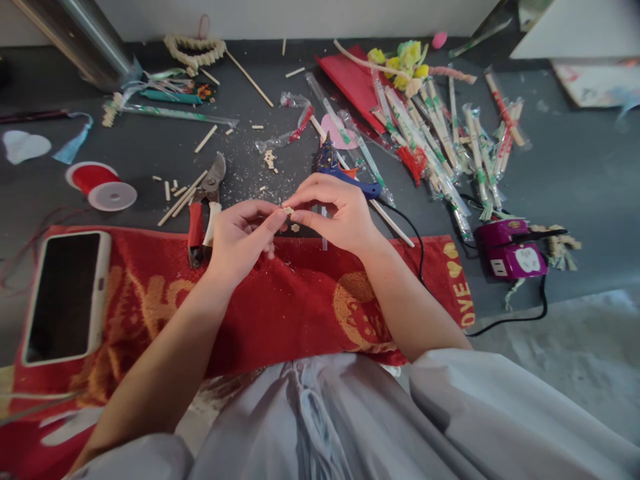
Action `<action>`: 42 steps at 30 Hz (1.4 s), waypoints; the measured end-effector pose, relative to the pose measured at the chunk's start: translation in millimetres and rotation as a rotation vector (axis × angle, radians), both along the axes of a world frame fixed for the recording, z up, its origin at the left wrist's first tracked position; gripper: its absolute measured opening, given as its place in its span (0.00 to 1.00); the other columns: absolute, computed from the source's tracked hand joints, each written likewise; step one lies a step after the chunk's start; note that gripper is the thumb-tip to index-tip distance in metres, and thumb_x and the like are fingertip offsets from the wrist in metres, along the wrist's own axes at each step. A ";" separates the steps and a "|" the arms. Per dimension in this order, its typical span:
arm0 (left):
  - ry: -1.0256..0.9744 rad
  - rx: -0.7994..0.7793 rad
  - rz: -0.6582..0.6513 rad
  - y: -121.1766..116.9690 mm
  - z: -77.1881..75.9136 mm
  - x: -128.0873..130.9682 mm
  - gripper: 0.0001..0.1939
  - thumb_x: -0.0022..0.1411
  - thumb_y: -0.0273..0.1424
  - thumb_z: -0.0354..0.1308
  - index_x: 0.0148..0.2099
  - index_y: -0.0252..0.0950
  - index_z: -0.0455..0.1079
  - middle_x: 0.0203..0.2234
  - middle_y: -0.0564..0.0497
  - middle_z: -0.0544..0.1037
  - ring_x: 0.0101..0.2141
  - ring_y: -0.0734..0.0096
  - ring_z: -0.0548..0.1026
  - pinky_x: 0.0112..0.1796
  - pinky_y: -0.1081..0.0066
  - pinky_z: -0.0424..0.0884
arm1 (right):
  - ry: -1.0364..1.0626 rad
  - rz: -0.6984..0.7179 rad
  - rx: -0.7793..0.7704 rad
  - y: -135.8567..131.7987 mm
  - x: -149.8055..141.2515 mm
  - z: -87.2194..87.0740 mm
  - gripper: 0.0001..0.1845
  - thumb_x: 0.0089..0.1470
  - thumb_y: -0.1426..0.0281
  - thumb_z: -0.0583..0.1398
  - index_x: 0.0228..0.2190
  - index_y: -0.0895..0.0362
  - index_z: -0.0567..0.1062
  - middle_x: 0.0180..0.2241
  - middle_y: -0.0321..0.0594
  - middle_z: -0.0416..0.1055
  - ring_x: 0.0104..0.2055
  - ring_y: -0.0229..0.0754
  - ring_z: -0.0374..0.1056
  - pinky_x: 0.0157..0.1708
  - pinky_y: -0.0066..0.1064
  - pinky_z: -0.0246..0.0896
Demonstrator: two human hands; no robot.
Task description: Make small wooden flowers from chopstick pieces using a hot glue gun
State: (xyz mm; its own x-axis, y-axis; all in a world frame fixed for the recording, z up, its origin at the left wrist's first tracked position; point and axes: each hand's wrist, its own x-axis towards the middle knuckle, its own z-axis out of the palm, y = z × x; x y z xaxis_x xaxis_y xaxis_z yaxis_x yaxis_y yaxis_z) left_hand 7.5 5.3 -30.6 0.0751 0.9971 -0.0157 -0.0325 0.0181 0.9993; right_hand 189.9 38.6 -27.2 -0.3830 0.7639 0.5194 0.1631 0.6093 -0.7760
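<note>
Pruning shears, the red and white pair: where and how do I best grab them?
Probably around both handles of the pruning shears, the red handle and the white handle together, coming from your near side with the left hand, which is closer. The handles point toward you and the blades away, so it should stay clear of the blades.

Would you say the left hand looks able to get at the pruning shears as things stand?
Probably yes: the pruning shears lie just beside the left hand, their red handle uncovered, though that hand seems busy with a small pale piece and might need to release it first.
</note>
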 end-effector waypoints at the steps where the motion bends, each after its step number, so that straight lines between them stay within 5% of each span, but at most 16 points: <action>1: -0.002 0.001 0.002 0.0 0.4 0.3 0.18 0.54 0.47 0.68 0.34 0.36 0.77 0.22 0.53 0.77 0.12 0.82 0.63 0.13 0.76 0.65 | 0.003 0.001 -0.007 -0.1 0.0 0.0 0.11 0.58 0.62 0.64 0.35 0.56 0.81 0.34 0.37 0.76 0.35 0.33 0.69 0.35 0.27 0.66; 17: -0.015 0.022 -0.023 1.1 -2.3 -0.6 0.18 0.55 0.47 0.67 0.34 0.35 0.76 0.22 0.54 0.77 0.12 0.83 0.63 0.13 0.78 0.65 | 0.017 0.019 -0.034 -1.0 -0.7 -0.3 0.13 0.57 0.61 0.64 0.37 0.57 0.80 0.35 0.38 0.76 0.35 0.34 0.71 0.36 0.28 0.67; 42: -0.031 -0.045 -0.041 0.5 0.7 2.6 0.19 0.56 0.47 0.66 0.34 0.34 0.76 0.22 0.53 0.77 0.12 0.84 0.62 0.13 0.78 0.64 | -0.060 -0.085 0.126 -0.7 -0.3 -2.4 0.11 0.60 0.61 0.62 0.36 0.56 0.79 0.33 0.36 0.75 0.33 0.33 0.69 0.34 0.29 0.67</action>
